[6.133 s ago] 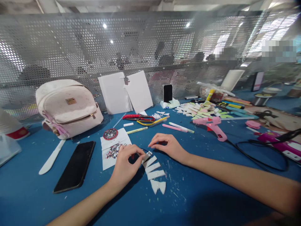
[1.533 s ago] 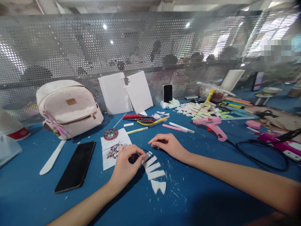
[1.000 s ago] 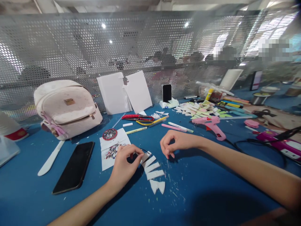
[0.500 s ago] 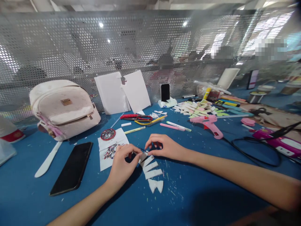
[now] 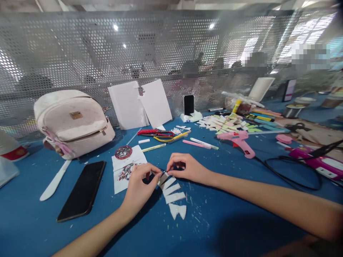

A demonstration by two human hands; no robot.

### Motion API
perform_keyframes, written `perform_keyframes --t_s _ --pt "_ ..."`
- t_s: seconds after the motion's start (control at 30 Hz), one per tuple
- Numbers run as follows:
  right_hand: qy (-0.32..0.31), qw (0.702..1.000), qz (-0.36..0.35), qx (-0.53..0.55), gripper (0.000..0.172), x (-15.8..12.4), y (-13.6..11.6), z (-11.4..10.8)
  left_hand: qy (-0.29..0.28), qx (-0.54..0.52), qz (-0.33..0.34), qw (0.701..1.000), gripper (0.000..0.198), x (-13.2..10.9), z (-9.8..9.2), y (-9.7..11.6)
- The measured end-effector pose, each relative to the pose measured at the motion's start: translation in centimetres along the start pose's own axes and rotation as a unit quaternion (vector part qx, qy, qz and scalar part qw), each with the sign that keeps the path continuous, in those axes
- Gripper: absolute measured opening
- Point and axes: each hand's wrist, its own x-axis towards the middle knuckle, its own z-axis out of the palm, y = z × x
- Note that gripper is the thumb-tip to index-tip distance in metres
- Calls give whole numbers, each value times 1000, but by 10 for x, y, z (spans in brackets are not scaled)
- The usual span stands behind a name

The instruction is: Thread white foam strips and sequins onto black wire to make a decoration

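My left hand (image 5: 140,180) is closed in a pinch, thumb and forefinger at the upper end of a fishbone-like row of white strips (image 5: 175,197). The row ends in a notched tail piece (image 5: 178,211) near me. Opposite it, my right hand (image 5: 189,167) also pinches, its fingertips just above the topmost strip. Whatever lies between its fingers is too small to make out. Beside my left hand lies white paper (image 5: 120,185) with a scatter of mixed sequins (image 5: 125,173) and a round red-rimmed dish (image 5: 123,152) of small glittery bits.
A black phone (image 5: 81,192) and white plastic knife (image 5: 55,182) lie left, before a pale backpack (image 5: 73,123). Red-handled pliers (image 5: 157,133) and markers (image 5: 197,144) are farther back. A pink glue gun (image 5: 239,141) with a black cord and cut strips (image 5: 225,123) lie right.
My right fingertips have shifted very slightly to the right and up, away from my left ones. The left hand and the white strips keep their places.
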Motion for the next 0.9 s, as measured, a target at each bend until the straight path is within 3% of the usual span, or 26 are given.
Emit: perform_keyframes --t_s 0.5,0.9 --pt "36 995 -56 -71 5 -3 -3 0 7 8 -11 1000 17 1 0 3" --pt "46 994 -59 -82 3 -4 -6 0 -24 5 -18 1000 15 1 1 1"
